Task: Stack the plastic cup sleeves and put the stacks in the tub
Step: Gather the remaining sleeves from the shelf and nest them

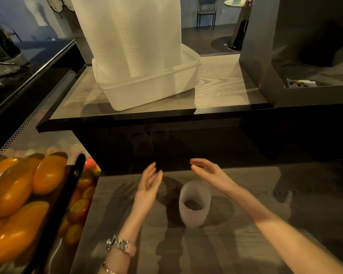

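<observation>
Both hands, left (149, 186) and right (208, 173), hover spread and empty over the tabletop (246, 244), flanking the lone sleeve (194, 204); best cup it gently from both sides, then lift it to the far tub (151, 89) already holding tall stacks (131, 36).

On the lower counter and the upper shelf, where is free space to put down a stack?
Lower counter: bare wood right of the lone cup sleeve, beyond the right hand. Upper shelf: a bare patch between the tub and the grey box. Crowded: the tub holds tall stacks; the fruit display fills the left side, beside the left hand.
</observation>
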A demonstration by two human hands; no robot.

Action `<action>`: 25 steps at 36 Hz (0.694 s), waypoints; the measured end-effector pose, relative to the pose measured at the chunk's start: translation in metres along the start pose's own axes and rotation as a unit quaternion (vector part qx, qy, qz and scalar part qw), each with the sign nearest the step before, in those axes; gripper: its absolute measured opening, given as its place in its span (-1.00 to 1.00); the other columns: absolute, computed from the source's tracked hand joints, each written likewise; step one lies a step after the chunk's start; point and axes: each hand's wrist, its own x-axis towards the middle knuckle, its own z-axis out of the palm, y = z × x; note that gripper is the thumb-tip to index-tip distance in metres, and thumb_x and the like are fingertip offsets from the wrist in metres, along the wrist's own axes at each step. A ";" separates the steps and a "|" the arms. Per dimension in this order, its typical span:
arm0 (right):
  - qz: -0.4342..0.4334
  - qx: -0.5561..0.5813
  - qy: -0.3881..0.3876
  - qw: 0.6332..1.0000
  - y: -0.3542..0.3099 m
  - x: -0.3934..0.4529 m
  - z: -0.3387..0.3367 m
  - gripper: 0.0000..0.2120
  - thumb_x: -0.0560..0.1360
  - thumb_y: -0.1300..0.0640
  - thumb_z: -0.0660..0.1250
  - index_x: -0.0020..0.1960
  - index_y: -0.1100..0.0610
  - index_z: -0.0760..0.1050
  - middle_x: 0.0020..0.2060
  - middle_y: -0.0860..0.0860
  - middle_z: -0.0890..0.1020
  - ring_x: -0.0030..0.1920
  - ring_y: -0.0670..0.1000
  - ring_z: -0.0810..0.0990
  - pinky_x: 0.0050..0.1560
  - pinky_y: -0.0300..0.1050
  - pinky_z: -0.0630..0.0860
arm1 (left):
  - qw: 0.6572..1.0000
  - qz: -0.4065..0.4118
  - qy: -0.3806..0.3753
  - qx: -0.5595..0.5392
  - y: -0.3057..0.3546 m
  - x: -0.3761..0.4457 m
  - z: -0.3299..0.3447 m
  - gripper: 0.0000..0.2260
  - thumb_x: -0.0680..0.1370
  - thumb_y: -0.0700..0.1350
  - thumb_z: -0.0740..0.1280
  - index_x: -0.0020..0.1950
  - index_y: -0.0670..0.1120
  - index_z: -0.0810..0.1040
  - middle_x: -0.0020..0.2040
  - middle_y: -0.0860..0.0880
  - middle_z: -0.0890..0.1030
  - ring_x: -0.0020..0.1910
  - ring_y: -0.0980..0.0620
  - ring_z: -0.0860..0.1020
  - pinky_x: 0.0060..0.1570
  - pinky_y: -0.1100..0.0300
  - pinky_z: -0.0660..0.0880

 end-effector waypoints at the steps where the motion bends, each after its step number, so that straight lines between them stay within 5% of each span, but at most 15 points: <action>1: 0.003 -0.003 0.001 1.000 -0.001 0.011 0.001 -0.49 0.42 -0.17 0.27 0.33 -0.06 0.35 0.27 -0.13 0.46 0.08 -0.34 0.47 -0.13 -0.54 0.44 | 1.000 -0.009 0.017 0.004 0.000 0.009 -0.002 -0.62 0.58 -0.11 0.23 0.39 0.02 0.29 0.38 -0.02 0.34 0.32 0.11 0.34 0.36 0.06 0.32; 7: 0.050 -0.041 0.014 0.998 -0.004 0.067 0.016 -0.31 0.40 -0.18 0.37 0.42 0.11 0.28 0.33 0.02 0.44 0.33 -0.02 0.41 0.23 -0.21 0.37 | 0.994 -0.054 0.063 0.071 -0.012 0.061 -0.021 -0.54 0.59 -0.05 0.24 0.46 -0.07 0.21 0.41 -0.12 0.33 0.38 -0.06 0.33 0.36 -0.04 0.31; 14: 0.057 -0.092 -0.015 0.994 -0.010 0.114 0.039 -0.40 0.48 -0.01 0.36 0.44 0.07 0.24 0.40 0.06 0.34 0.40 0.09 0.32 0.29 -0.15 0.30 | 0.978 -0.140 0.076 0.137 -0.026 0.115 -0.031 -0.54 0.58 -0.15 0.24 0.47 -0.11 0.24 0.28 -0.22 0.47 0.25 -0.19 0.44 0.17 0.07 0.40; 18: 0.055 -0.174 -0.015 0.983 -0.020 0.135 0.051 -0.45 0.52 -0.03 0.29 0.45 0.05 0.21 0.40 0.10 0.31 0.38 0.12 0.31 0.32 -0.05 0.27 | 0.980 -0.129 0.074 0.131 -0.025 0.133 -0.034 -0.55 0.57 -0.17 0.27 0.45 -0.16 0.28 0.35 -0.23 0.41 0.31 -0.20 0.39 0.28 0.08 0.33; 25: 0.095 -0.101 -0.016 0.990 -0.041 0.155 0.069 -0.51 0.58 -0.04 0.18 0.44 0.12 0.20 0.37 0.17 0.33 0.34 0.16 0.34 0.31 -0.01 0.30 | 0.983 -0.167 0.062 0.054 -0.022 0.151 -0.040 -0.54 0.58 -0.13 0.24 0.46 -0.14 0.22 0.41 -0.19 0.32 0.36 -0.18 0.32 0.33 -0.01 0.30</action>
